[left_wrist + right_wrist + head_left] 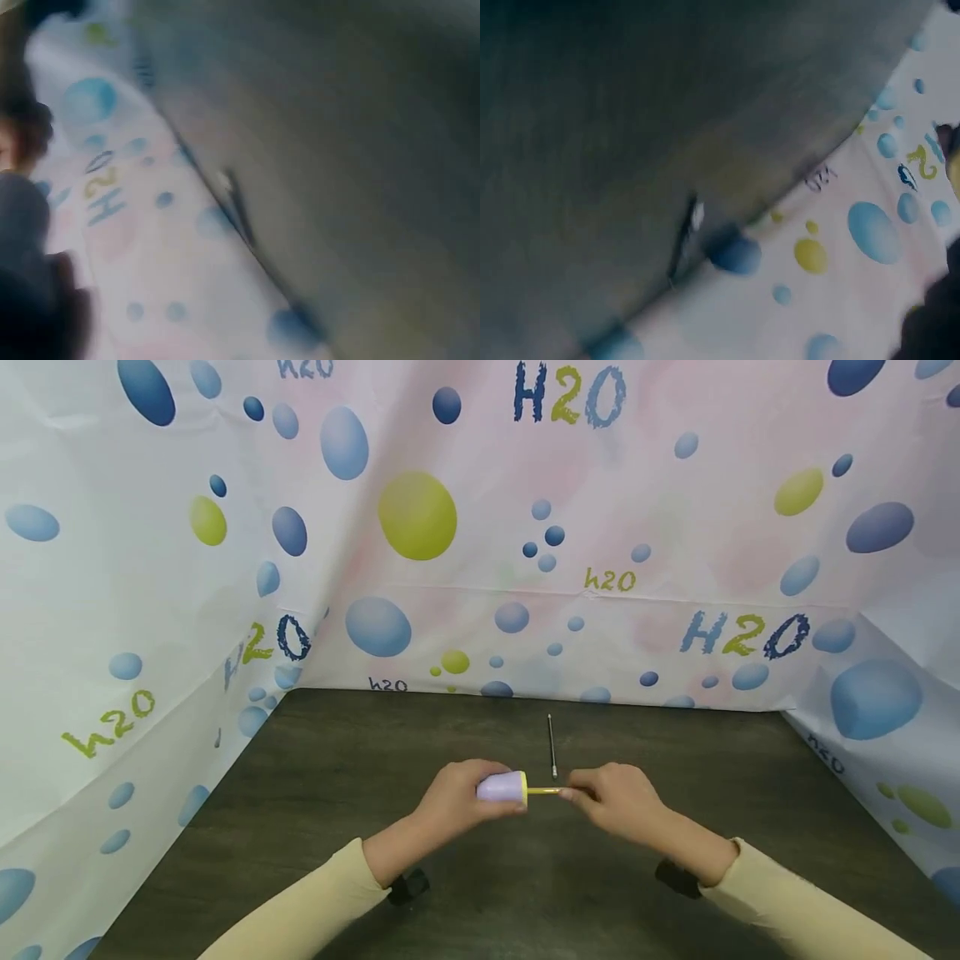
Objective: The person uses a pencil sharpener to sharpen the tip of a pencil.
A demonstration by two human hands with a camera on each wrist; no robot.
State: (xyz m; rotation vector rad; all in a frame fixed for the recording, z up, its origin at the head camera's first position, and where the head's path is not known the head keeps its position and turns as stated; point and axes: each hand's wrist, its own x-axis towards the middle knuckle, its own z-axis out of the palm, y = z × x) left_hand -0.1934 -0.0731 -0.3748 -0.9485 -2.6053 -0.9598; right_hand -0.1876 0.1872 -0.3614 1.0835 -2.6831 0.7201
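Observation:
In the head view my left hand (pixel 456 795) grips a lavender cup-shaped pencil sharpener (pixel 500 788) with a yellow end, tipped on its side above the table. A thin yellow pencil (pixel 543 791) runs from that yellow end to my right hand (pixel 621 800), which pinches it between thumb and fingers. Whether the pencil's hidden end is inside the sharpener or only touching it, I cannot tell. Just beyond the hands lies a dark pencil (pixel 552 745) with a pale near end. Both wrist views are dim and blurred, with the hands only at their edges.
The dark wooden table (pixel 360 735) spreads under both hands. A white sheet (pixel 480 527) printed with blue and green bubbles and H2O lettering stands along the back and both sides.

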